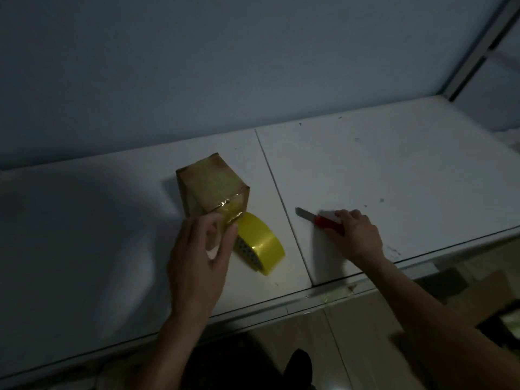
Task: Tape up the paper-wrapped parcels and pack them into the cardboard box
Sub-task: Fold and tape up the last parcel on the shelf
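A small brown paper-wrapped parcel [211, 187], shiny with tape, stands on the white table [380, 164]. A yellow tape roll [260, 243] lies tilted at its near right corner, a strip of tape running up onto the parcel. My left hand [201, 254] is at the parcel's near bottom corner, thumb and fingers curled round the corner and the tape end. My right hand [356, 235] grips the red handle of a utility knife [320, 219] on the table, its blade pointing left, apart from the parcel.
A grey wall rises behind the table. A seam [281, 209] splits the tabletop to the right of the parcel. Brown cardboard [484, 294] lies on the tiled floor at the lower right, below the table's front edge. A metal frame post [478, 49] stands at the upper right.
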